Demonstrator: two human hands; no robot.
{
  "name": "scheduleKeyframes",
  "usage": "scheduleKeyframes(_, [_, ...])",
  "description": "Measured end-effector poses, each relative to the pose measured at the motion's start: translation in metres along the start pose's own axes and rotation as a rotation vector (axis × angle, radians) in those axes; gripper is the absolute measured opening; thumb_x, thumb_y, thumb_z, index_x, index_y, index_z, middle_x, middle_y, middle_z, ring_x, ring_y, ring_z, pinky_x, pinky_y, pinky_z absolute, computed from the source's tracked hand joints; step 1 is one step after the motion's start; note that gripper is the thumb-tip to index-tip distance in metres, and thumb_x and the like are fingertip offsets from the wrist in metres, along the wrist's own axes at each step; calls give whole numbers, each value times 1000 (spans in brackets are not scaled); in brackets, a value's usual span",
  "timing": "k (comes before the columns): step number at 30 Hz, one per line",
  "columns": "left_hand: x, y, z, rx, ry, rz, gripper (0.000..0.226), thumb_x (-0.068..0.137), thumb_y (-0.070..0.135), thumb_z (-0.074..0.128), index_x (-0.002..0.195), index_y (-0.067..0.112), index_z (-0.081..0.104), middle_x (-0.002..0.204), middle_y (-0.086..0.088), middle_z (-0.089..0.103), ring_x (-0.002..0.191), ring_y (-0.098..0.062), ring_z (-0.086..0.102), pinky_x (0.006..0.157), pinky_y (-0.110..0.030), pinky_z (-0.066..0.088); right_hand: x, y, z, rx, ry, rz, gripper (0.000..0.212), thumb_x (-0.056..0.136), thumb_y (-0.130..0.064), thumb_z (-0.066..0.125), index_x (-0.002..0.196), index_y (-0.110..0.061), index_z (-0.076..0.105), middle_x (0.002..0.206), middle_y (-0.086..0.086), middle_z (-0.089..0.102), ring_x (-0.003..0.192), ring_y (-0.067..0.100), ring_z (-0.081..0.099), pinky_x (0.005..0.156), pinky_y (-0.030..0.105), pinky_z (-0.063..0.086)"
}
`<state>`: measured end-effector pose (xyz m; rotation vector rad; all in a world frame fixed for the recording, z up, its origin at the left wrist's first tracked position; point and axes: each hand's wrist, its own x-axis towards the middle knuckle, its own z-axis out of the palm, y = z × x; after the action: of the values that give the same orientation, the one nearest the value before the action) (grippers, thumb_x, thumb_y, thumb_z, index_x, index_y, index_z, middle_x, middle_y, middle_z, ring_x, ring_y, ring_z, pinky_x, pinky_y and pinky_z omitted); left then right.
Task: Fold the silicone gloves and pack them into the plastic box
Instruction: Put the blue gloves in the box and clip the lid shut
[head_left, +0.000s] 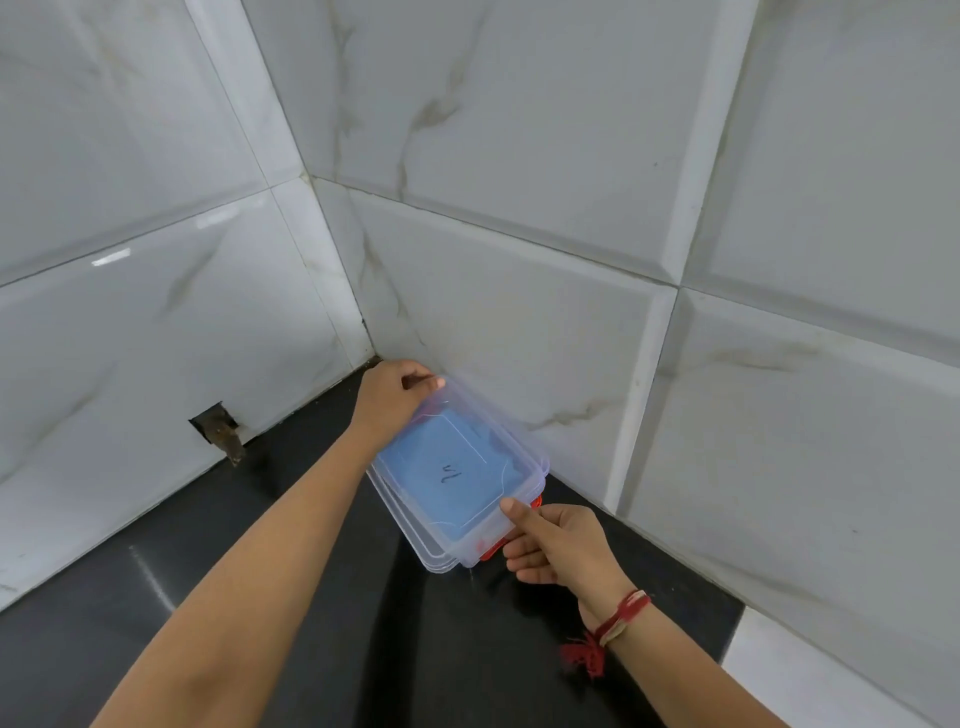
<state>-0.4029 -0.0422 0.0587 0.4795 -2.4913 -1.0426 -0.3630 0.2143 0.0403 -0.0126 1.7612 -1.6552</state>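
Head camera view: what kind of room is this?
Probably a kitchen or bathroom corner: glossy marble-look wall tiles meet a dark stone counter, and a pipe stub pokes from the wall.

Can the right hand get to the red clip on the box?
Probably yes. The right hand already grips the near end of the plastic box, and the red clip sits right beside its fingers with nothing between them.

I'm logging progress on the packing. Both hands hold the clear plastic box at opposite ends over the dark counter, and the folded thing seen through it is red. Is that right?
Not quite: the folded material seen through the clear plastic box is blue, as the head view shows; only the clip at the near end is red. The left hand and right hand do hold opposite ends over the dark counter.
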Motion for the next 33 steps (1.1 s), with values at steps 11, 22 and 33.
scheduleKeyframes(11, [15, 0, 5, 104, -72, -74, 21, 88, 31, 64, 88, 10, 66, 82, -2, 67, 77, -14, 60, 74, -28, 48, 15, -1, -11, 50, -14, 31, 48, 84, -55, 56, 83, -9, 69, 66, 6, 74, 54, 19, 68, 51, 26, 56])
scheduleKeyframes(22, [19, -15, -3, -30, -220, -357, 42, 79, 53, 65, 71, 12, 54, 69, 0, 56, 71, -14, 53, 73, -31, 42, 17, -3, -7, 93, -52, 45, 39, 90, -49, 51, 105, -14, 62, 83, 11, 71, 62, 22, 67, 58, 30, 58])
scheduleKeyframes(33, [12, -8, -10, 28, -373, -725, 120, 51, 89, 52, 143, 12, 36, 144, -20, 40, 128, -36, 42, 106, -47, 34, 20, -3, -12, 6, -2, 72, 54, 83, -54, 57, 124, -21, 44, 124, 6, 54, 104, 25, 59, 86, 41, 54])
